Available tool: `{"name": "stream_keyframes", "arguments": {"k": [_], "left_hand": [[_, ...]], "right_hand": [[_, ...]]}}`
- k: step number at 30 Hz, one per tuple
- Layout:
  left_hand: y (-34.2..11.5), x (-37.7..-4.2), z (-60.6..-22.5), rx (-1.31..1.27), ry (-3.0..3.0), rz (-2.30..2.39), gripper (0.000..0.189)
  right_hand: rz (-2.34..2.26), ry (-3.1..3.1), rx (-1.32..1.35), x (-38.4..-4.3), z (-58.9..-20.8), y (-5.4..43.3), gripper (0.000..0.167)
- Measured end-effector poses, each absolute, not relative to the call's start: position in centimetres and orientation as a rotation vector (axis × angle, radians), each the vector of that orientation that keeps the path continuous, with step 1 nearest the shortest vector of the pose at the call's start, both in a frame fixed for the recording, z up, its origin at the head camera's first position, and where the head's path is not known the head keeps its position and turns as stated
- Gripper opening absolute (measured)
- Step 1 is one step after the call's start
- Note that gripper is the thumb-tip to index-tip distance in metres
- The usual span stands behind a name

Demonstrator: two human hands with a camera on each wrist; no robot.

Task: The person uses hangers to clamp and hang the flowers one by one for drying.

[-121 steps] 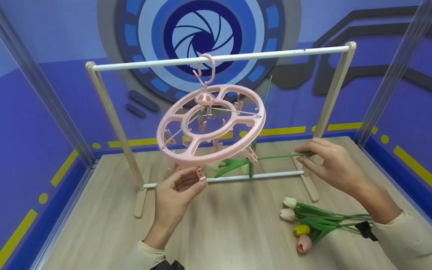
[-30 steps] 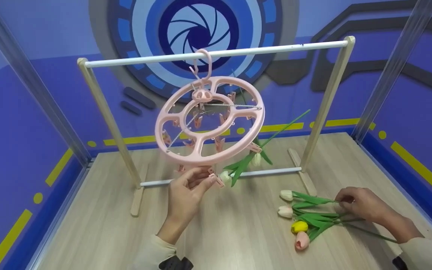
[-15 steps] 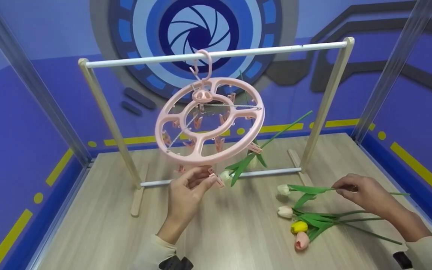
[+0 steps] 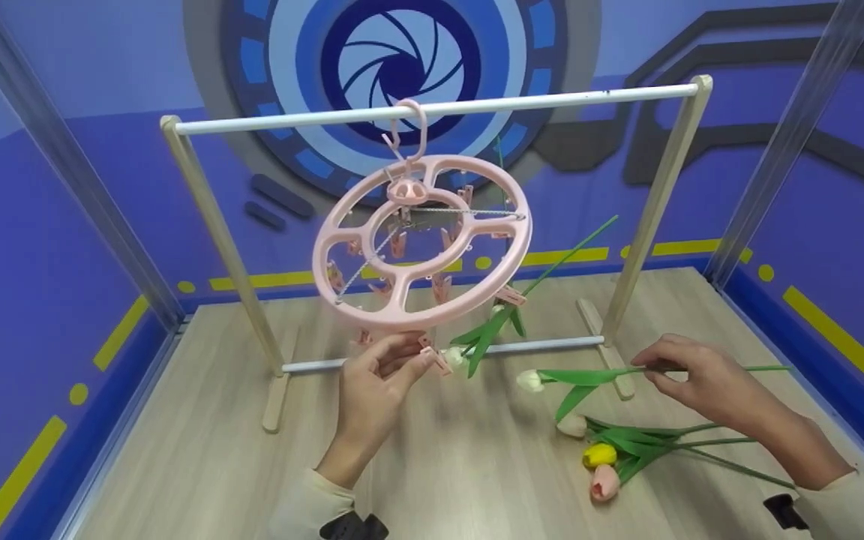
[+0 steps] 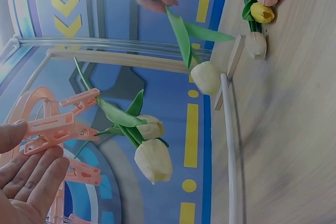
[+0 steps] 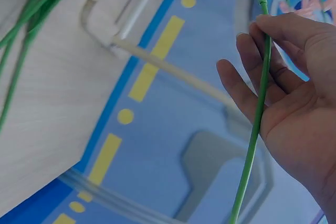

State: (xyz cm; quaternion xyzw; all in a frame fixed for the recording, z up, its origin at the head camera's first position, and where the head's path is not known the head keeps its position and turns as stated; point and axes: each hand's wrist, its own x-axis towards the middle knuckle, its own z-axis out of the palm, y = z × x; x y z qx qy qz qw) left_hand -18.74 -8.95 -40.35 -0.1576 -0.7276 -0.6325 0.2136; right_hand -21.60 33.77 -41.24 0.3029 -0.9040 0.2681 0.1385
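Observation:
My left hand (image 4: 379, 390) pinches a pink clothespin (image 5: 50, 129) at the near edge of a round pink clip hanger (image 4: 402, 311), which hangs by its hook from a white bar. My right hand (image 4: 709, 375) holds an artificial white tulip (image 4: 529, 381) by its green stem (image 6: 261, 98), the bloom pointing left above the table. Two other white tulips (image 5: 153, 160) hang at the hanger's right side, by its clips. On the table below my right hand lie a yellow tulip (image 4: 599, 454), a pink tulip (image 4: 604, 483) and a pale tulip (image 4: 571, 427).
A rack with wooden posts (image 4: 653, 217) and a white top bar (image 4: 552, 103) stands on the wood-patterned table (image 4: 447, 480). Its lower white bar (image 4: 544, 346) runs behind my left hand. Blue printed walls (image 4: 124, 195) close in the back and sides.
My right hand left a tulip hanging at the hanger, reached down to the bunch, and lifted another white tulip, moving it up and left. My left hand moved slightly right, still pinching a clothespin.

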Motion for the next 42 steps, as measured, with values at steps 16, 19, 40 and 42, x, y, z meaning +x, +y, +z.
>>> {"name": "stream_keyframes", "arguments": {"k": [16, 19, 40, 42], "left_hand": [[-8.2, -18.7, -40.3, -0.441, -1.981, -1.783, 0.025], [-8.0, -18.7, -40.2, -0.437, -1.972, -1.781, 0.025], [-7.2, -18.1, -39.7, -0.452, -1.976, -1.759, 0.023], [-7.2, -18.0, -39.7, -0.454, -1.974, -1.762, 0.023]], "right_hand": [[0.771, -2.408, 1.146, -21.7, -39.0, 28.8, 0.039], [0.78, -2.402, 1.171, -21.8, -38.7, 27.9, 0.04], [0.82, -2.161, 1.41, -22.3, -37.5, 21.8, 0.036], [0.829, -2.158, 1.414, -22.2, -37.4, 21.4, 0.036]]}}
